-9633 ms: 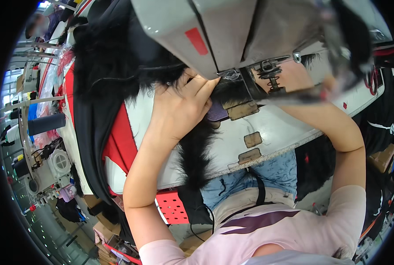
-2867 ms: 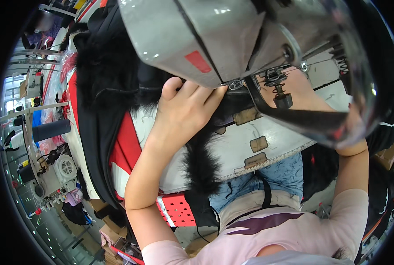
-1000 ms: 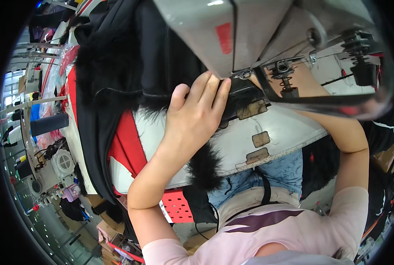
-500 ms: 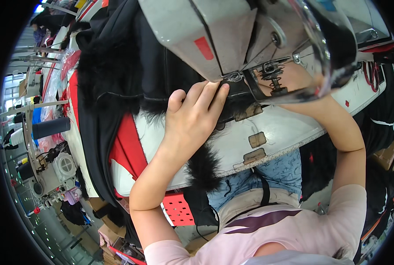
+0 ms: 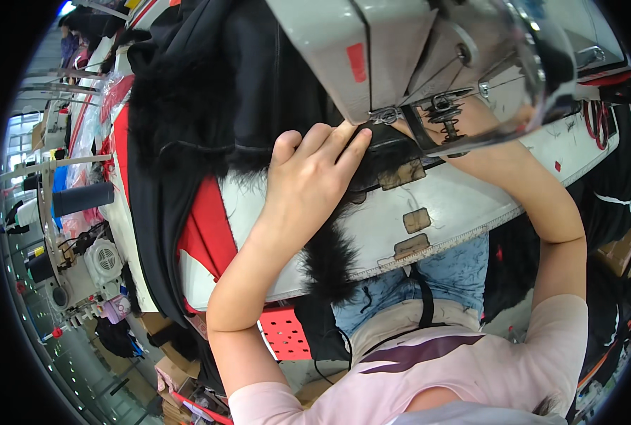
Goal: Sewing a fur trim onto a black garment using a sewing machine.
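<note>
My left hand [image 5: 310,170] lies on a black garment [image 5: 255,95] edged with black fur [image 5: 174,106]. Its fingers are stretched out and apart, the tips pressing the cloth close beside the lower end of a grey-white sewing machine head [image 5: 326,49]. My right hand [image 5: 464,120] reaches under the machine on its right side, partly seen through a shiny clear guard [image 5: 542,92]. Its fingers are hidden, so whether they grip the cloth does not show. A tuft of black fur [image 5: 330,265] hangs over the table's near edge below my left wrist.
The white worktable [image 5: 471,202] has a curved near edge and brown patches. Red cloth [image 5: 208,230] lies left of my left forearm. Another machine with a round-vented motor [image 5: 104,262] stands at far left. Dark cloth [image 5: 613,191] and a cardboard box [image 5: 618,251] are at the right.
The machine head appears farther right and slightly higher in the picture, as the view has shifted. My left hand keeps nearly the same place on the garment, its fingers slightly more spread.
</note>
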A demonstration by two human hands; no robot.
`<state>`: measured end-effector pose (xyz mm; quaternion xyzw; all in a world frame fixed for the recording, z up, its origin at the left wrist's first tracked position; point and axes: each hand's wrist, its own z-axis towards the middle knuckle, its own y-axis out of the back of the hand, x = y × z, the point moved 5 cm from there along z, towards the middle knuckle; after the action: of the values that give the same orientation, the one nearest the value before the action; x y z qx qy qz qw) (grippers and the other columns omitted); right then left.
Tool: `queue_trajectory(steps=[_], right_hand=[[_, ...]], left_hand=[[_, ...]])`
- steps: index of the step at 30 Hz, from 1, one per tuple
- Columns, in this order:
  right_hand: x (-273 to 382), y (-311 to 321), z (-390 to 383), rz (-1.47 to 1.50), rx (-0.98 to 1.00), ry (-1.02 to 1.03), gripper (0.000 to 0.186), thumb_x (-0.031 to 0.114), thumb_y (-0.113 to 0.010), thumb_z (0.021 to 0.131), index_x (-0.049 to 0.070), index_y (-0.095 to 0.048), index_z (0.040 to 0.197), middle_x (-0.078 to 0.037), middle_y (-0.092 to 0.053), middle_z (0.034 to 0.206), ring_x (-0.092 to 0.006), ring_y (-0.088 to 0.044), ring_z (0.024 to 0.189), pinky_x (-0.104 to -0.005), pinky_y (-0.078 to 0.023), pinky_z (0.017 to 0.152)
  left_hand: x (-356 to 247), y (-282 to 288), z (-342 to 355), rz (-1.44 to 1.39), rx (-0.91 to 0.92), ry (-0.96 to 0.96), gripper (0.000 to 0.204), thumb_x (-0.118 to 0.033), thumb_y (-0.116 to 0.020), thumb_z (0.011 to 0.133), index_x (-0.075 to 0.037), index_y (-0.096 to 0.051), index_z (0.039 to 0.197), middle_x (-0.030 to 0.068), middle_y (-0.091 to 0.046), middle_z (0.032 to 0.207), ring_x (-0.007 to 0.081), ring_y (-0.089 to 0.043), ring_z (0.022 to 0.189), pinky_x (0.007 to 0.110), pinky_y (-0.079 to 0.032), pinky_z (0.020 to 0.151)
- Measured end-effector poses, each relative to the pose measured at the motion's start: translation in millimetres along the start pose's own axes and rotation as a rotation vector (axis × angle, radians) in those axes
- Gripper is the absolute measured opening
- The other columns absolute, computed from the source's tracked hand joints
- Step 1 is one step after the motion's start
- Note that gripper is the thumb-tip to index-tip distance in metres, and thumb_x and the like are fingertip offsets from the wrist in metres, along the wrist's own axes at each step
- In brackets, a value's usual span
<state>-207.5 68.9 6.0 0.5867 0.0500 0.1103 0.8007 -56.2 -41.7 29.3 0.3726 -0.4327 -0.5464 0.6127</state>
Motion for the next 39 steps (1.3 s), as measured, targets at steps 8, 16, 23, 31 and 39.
queue_trajectory(steps=[8, 16, 23, 31, 39], right_hand=[[-3, 3, 4, 0.138, -0.079, -0.143, 0.014, 0.009, -0.068, 0.065, 0.003, -0.068, 0.078, -0.008, -0.06, 0.078, -0.0286, -0.058, 0.087, -0.0386, -0.048, 0.081], [-6, 1, 8, 0.203, 0.021, -0.234, 0.013, 0.012, -0.067, 0.07, 0.004, -0.069, 0.081, -0.009, -0.061, 0.077, -0.0298, -0.058, 0.086, -0.0387, -0.048, 0.082], [-7, -2, 6, 0.171, -0.113, -0.174, 0.015, 0.016, -0.066, 0.072, 0.006, -0.071, 0.082, -0.008, -0.063, 0.077, -0.0301, -0.058, 0.094, -0.039, -0.048, 0.083], [-10, -2, 12, 0.23, 0.079, -0.245, 0.014, 0.008, -0.062, 0.07, 0.002, -0.069, 0.08, -0.011, -0.062, 0.083, -0.0316, -0.058, 0.095, -0.0407, -0.049, 0.083], [-1, 4, 3, -0.013, 0.035, -0.038, 0.023, 0.008, -0.061, 0.074, 0.005, -0.07, 0.094, -0.009, -0.064, 0.086, -0.0303, -0.059, 0.085, -0.0392, -0.049, 0.079]], left_hand=[[6, 1, 1, -0.091, 0.036, 0.021, 0.034, -0.011, -0.063, 0.077, -0.012, -0.069, 0.111, -0.0034, -0.066, 0.114, 0.0106, -0.058, 0.095, 0.032, -0.034, 0.086], [3, 4, 1, -0.059, 0.017, 0.001, 0.033, -0.011, -0.062, 0.077, -0.012, -0.069, 0.11, -0.0033, -0.065, 0.111, 0.0117, -0.058, 0.098, 0.034, -0.033, 0.088], [3, 0, 2, -0.15, 0.073, 0.054, 0.033, -0.011, -0.062, 0.078, -0.013, -0.07, 0.109, -0.0015, -0.065, 0.11, 0.0144, -0.058, 0.107, 0.035, -0.033, 0.09], [11, 1, 3, -0.066, 0.076, 0.017, 0.033, -0.012, -0.063, 0.077, -0.013, -0.07, 0.109, -0.0009, -0.066, 0.107, 0.0144, -0.058, 0.108, 0.036, -0.034, 0.091], [18, 1, 1, 0.075, 0.012, 0.117, 0.023, -0.014, -0.062, 0.081, -0.015, -0.061, 0.105, -0.0054, -0.06, 0.123, 0.0104, -0.058, 0.109, 0.031, -0.031, 0.086]])
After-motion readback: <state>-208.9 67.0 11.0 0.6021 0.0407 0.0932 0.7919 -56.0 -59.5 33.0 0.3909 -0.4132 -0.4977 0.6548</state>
